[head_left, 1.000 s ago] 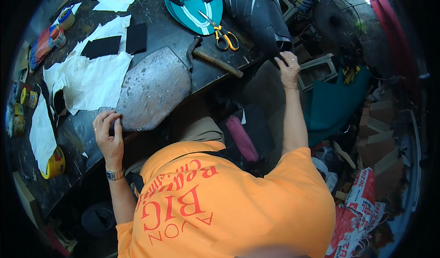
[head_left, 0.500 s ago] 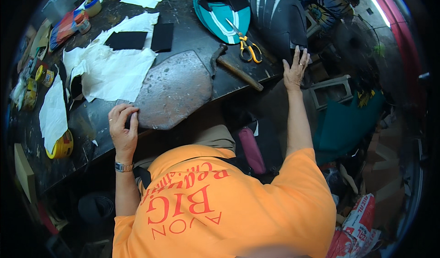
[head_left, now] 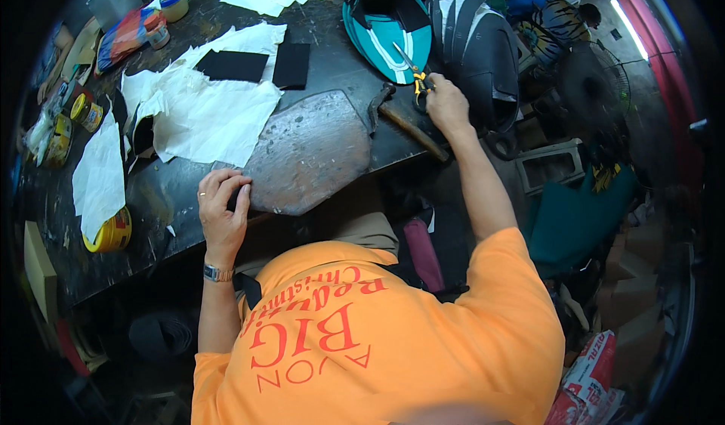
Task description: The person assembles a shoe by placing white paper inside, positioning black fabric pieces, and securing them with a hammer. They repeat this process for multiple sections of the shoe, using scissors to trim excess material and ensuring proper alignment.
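Observation:
My right hand (head_left: 447,106) closes around the handle of the yellow-and-black scissors (head_left: 420,82), whose blades point toward the teal-and-black shoe-shaped upper (head_left: 400,47). Beside the near-left corner of a worn, flat slab (head_left: 310,157), my left hand (head_left: 224,207) rests with its fingers curled toward the thumb. Something dark shows between those fingers, too hidden to name. A hammer (head_left: 414,130) with a wooden handle lies at the slab's right, left of my right forearm. The dark grey-and-white padded piece (head_left: 474,51) stands right of the teal upper.
White sheets (head_left: 204,119) and two black rectangles (head_left: 291,66) lie beyond the slab. Yellow tubs (head_left: 109,232) and jars (head_left: 87,113) line the table's left. Another person's arm (head_left: 59,51) shows at far left. A fan (head_left: 589,77) stands at right.
My right hand has left the dark padded piece, moved left and taken hold of the scissors. My left hand keeps its place by the slab. The whole view has shifted slightly.

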`<state>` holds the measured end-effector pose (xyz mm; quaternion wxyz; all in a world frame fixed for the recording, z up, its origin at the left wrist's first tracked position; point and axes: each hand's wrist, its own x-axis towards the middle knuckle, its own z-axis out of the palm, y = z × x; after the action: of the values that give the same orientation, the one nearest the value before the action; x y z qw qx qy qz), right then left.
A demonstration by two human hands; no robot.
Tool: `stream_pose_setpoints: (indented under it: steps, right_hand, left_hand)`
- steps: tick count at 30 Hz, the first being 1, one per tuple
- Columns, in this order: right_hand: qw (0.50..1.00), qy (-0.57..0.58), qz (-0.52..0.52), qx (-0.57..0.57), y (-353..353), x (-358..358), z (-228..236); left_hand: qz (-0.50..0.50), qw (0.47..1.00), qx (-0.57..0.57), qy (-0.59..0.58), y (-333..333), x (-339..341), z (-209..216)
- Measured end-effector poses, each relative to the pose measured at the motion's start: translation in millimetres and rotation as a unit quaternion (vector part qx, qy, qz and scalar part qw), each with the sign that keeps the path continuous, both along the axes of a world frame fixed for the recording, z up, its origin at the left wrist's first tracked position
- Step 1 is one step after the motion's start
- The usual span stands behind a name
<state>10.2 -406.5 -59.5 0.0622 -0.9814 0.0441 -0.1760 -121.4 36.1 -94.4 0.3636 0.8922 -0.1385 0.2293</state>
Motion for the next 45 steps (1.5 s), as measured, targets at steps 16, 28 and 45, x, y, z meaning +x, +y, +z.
stream_pose_setpoints:
  steps: [16,28,45]
  right_hand:
    - [0.984,-0.104,0.009,0.144,-12,-20,-42]
    - [0.969,-0.122,0.046,0.210,-9,-22,-47]
    - [0.812,-0.209,0.095,0.537,-18,-27,-62]
  left_hand:
    - [-0.273,0.942,-0.069,0.184,-138,187,47]
    - [-0.104,0.953,-0.178,0.223,-221,296,-9]
    - [0.027,0.973,-0.145,0.178,-234,290,0]
